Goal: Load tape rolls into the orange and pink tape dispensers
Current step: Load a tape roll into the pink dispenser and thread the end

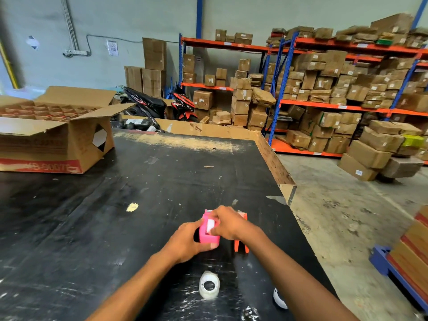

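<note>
Gripping: left hand (185, 242) clutched pink dispenser (206, 236).
Right hand (228, 222): fingers pinched its white roll (210, 224) (partly hidden).
Orange dispenser (240, 245): just beside, untouched.

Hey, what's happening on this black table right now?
A person is working on a pink tape dispenser: the left hand grips its side while the right hand reaches into its top. An orange dispenser stands just behind the right hand. Two white tape rolls lie on the table, nearer the person.
</note>
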The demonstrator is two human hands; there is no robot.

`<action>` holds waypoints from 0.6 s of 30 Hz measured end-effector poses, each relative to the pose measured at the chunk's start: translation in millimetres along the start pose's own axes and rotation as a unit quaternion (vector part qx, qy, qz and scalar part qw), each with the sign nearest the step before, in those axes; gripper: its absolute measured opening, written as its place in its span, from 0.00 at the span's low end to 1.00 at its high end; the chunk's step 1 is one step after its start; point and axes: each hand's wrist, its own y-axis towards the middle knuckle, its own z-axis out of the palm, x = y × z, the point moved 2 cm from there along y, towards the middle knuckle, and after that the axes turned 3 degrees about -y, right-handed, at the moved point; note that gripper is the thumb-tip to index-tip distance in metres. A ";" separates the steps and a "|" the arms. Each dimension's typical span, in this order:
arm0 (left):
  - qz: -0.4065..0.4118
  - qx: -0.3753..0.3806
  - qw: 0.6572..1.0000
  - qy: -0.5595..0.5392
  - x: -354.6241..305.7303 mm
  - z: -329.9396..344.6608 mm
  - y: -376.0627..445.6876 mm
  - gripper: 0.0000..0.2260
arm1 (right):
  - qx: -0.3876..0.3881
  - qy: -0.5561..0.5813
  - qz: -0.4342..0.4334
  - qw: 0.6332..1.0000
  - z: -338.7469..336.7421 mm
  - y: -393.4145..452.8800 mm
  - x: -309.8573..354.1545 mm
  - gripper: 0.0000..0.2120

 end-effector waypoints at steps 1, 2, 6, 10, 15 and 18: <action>0.009 -0.013 1.000 0.025 1.6 0.2 -0.3 0.24 | 0.005 -0.009 0.013 1.000 0.3 3.3 3.0 0.04; 0.017 -0.027 0.998 0.056 1.9 0.0 -1.4 0.26 | 0.005 -0.019 0.025 1.000 0.2 5.5 5.7 0.04; 0.027 -0.038 0.990 0.131 2.4 -3.6 -3.0 0.27 | -0.039 -0.111 0.013 0.993 1.1 7.9 21.9 0.05; 0.027 -0.036 0.986 0.162 4.9 -5.6 -3.6 0.27 | -0.151 -0.083 -0.034 0.984 17.9 -7.9 11.3 0.11; 0.008 -0.025 0.993 0.119 3.9 -4.3 -7.5 0.40 | -0.217 0.143 -0.042 0.965 8.3 -35.1 -10.3 0.19; 0.039 -0.120 0.992 0.013 -12.3 -7.9 -13.9 0.34 | -0.252 0.179 -0.049 0.950 -3.9 -53.4 -16.0 0.20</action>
